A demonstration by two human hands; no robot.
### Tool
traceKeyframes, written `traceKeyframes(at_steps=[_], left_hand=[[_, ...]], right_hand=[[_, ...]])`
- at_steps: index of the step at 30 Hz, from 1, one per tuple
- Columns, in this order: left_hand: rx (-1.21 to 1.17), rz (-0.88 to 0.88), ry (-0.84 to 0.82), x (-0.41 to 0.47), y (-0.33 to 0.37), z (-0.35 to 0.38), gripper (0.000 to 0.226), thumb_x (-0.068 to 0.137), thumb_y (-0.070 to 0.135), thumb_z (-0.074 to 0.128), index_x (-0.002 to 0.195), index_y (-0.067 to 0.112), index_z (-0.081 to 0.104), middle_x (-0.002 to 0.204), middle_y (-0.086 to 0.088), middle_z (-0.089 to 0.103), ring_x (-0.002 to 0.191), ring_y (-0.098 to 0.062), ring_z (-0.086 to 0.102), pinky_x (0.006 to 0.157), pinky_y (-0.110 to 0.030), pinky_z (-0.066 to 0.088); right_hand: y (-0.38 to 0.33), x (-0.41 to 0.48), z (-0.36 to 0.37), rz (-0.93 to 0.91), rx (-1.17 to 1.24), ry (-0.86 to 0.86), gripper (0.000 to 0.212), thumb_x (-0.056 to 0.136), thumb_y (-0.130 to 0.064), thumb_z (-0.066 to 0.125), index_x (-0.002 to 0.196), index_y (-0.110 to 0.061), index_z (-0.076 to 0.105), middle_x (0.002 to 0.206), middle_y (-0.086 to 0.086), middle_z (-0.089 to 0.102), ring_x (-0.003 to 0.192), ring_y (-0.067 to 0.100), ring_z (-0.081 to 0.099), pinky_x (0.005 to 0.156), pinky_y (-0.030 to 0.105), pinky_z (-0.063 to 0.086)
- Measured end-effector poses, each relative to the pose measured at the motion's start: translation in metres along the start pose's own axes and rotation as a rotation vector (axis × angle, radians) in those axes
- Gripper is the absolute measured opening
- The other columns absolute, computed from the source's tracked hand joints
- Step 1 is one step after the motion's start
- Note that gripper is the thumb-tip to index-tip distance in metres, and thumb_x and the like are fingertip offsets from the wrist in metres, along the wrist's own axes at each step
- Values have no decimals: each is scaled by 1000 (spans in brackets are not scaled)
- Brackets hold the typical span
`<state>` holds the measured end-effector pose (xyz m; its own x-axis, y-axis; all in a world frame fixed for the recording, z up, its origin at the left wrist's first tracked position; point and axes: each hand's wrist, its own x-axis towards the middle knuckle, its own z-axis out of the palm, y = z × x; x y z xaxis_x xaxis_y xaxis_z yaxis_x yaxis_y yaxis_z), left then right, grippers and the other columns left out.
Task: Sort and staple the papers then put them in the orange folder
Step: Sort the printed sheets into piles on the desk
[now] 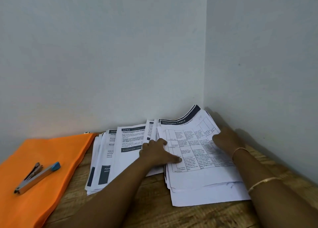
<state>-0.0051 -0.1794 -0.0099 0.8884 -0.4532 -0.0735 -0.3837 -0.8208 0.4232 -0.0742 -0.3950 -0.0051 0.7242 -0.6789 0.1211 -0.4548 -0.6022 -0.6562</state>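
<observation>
Left grip (155,153), right grip (227,139) on papers (197,181)

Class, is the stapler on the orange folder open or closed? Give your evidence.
Open. The stapler lies on the orange folder, its two arms splayed in a V, joined only at the near end.

Looks like a paperwork corner in a small office or a home study; cannot tell which. Told by a wood-grain table (154,210) pushed tight into the corner of two bare pale walls (103,55), by heaps of printed papers (206,190) with grids and headings spread over the table's middle and right, by an orange folder (43,150) flat at the table's left end, and a stapler (37,178) there too.
</observation>
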Motion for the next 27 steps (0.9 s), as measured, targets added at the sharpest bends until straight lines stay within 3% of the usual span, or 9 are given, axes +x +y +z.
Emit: traceKeyframes(at_steps=[5, 10, 13, 17, 19, 21, 23, 27], left_hand=[[-37, 108, 125, -4, 0, 4, 76, 72, 54, 70, 136, 32, 37, 138, -1, 41, 130, -21, 37, 107, -38, 29], [-289, 216, 223, -9, -7, 1, 71, 82, 30, 70, 141, 19, 33, 144, 0, 41, 129, -16, 41, 100, -23, 33], [-465, 234, 294, -12, -6, -4, 72, 83, 15, 69, 143, 19, 28, 141, 0, 44, 117, -11, 46, 88, -17, 35], [-809, 121, 278, -17, -6, -14, 77, 84, 4, 66, 146, 19, 22, 121, 4, 49, 101, -10, 46, 84, -23, 40], [-908, 73, 251, -17, -9, -16, 71, 84, 5, 66, 143, 19, 28, 120, 6, 51, 103, -16, 53, 87, -29, 46], [-943, 61, 230, -16, -12, -17, 54, 84, 9, 68, 130, 19, 41, 125, 0, 56, 106, -21, 59, 92, -36, 50], [-946, 74, 237, -18, -13, -16, 34, 84, 14, 68, 112, 22, 50, 114, 1, 61, 98, -19, 62, 86, -35, 52], [-894, 141, 390, -17, -12, -18, 34, 83, 21, 70, 110, 22, 50, 104, 7, 58, 94, -15, 60, 77, -28, 51]], right_hand=[[-4, -2, -1, -31, 40, 60, 9, 81, -8, 50, 73, -12, 50, 82, 7, 56, 83, 31, 58, 70, 29, 44], [-10, -6, -3, -148, 158, 161, 5, 87, -5, 45, 84, -9, 47, 82, 4, 51, 80, 28, 54, 66, 29, 40], [-12, -8, -6, -208, 301, 195, 22, 91, -3, 43, 73, -16, 40, 73, -1, 50, 68, 20, 49, 57, 27, 36], [-16, -7, -11, -154, 577, 187, 12, 90, -1, 47, 83, -10, 50, 77, 0, 55, 67, 16, 50, 50, 23, 37], [-19, -7, -13, -132, 661, 158, 9, 90, -1, 50, 92, -9, 54, 82, 1, 58, 75, 18, 54, 54, 22, 41], [-20, -7, -13, -110, 750, 111, 12, 90, 0, 53, 96, -10, 57, 93, 5, 63, 87, 22, 60, 69, 27, 51], [-19, -7, -12, -92, 835, 70, 13, 90, -1, 55, 95, -12, 59, 102, 9, 66, 96, 27, 64, 89, 41, 53], [-21, -9, -14, -117, 928, 24, 13, 90, -2, 57, 95, -13, 62, 109, 13, 67, 102, 32, 64, 95, 48, 50]])
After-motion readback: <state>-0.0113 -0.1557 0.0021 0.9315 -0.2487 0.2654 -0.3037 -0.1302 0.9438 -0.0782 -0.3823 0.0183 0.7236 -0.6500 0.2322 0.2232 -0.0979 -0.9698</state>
